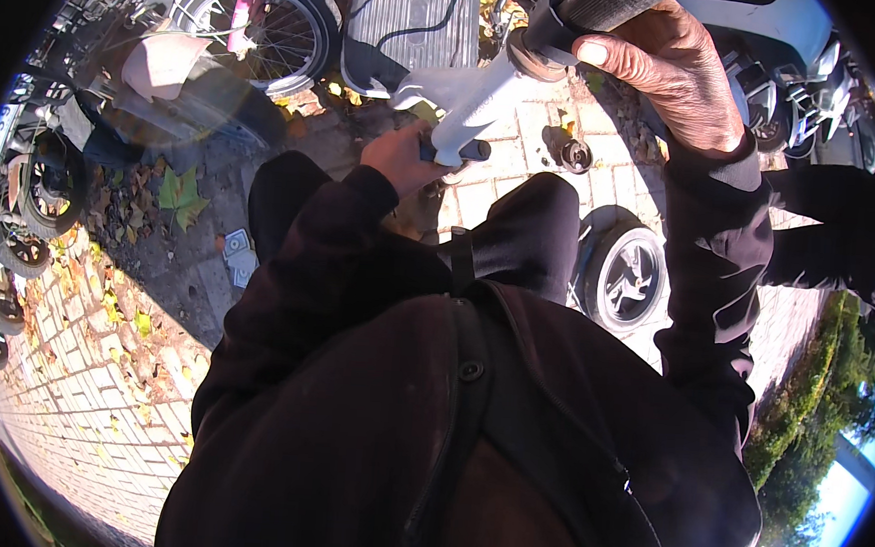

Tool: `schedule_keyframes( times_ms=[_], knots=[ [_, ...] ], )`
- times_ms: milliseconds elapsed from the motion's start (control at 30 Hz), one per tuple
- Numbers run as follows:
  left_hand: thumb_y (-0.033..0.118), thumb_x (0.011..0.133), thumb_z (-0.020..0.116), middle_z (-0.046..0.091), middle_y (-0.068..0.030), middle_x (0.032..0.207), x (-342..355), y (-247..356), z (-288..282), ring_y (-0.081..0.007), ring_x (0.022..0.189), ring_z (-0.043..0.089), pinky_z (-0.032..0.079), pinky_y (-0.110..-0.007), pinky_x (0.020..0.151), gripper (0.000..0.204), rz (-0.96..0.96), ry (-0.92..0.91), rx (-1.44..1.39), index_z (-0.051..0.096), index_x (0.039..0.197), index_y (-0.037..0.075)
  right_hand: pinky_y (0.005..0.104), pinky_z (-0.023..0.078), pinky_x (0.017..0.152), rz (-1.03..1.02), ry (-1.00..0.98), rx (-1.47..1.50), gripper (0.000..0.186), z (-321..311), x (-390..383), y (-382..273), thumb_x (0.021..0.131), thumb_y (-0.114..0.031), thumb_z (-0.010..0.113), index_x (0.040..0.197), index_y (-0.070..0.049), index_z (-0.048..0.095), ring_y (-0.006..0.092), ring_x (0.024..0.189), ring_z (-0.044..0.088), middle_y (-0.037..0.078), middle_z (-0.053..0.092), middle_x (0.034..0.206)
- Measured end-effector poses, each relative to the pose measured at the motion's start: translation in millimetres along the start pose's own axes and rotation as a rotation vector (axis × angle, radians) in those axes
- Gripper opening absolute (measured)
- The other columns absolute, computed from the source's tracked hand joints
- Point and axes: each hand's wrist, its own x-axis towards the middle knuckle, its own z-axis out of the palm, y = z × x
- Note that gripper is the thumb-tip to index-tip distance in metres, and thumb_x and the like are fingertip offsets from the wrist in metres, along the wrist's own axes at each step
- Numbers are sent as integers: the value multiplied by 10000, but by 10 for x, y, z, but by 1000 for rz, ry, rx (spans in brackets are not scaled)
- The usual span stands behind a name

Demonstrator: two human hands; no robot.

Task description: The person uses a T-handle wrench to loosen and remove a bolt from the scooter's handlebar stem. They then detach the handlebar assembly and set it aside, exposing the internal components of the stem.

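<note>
A white metal scooter fork (pixel 478 106) slants across the top centre, with a black collar (pixel 544 41) and a dark ridged cylinder (pixel 611 3) at its upper end. My right hand (pixel 684 88) is closed around this upper end, thumb against the collar. Low on the fork, my left hand (pixel 399 161) grips a dark piece (pixel 470 150), its fingers partly hidden. A small round metal part (pixel 576 156) lies on the pavers just right of the fork. Behind it is a grey grooved scooter deck (pixel 413 21).
A detached wheel (pixel 628 278) stands beside my right knee. Parked bicycles and scooters (pixel 47 179) line the left, with a spoked wheel (pixel 272 38) at top. A small grey object (pixel 238 256) lies among fallen leaves. Another person's dark legs (pixel 825 247) are at right.
</note>
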Motion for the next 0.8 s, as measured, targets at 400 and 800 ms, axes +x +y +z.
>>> schedule_keyframes(
  times_ms=[400,800],
  knots=[
    [531,755,783,736,-184,920,-192,257,203,-365,884,712,549,-450,781,621,-193,199,-86,615,1104,46,287,516,864,57,32,-26,427,77,-6,35,841,-43,802,1220,10,614,122,953,640,38,685,1035],
    [455,743,814,716,-208,936,-246,503,381,-384,915,695,536,-442,781,577,-350,350,-231,602,1054,17,311,538,888,61,-187,74,487,-212,33,139,893,-79,752,1336,16,572,164,1037,656,82,696,1124]
  ],
)
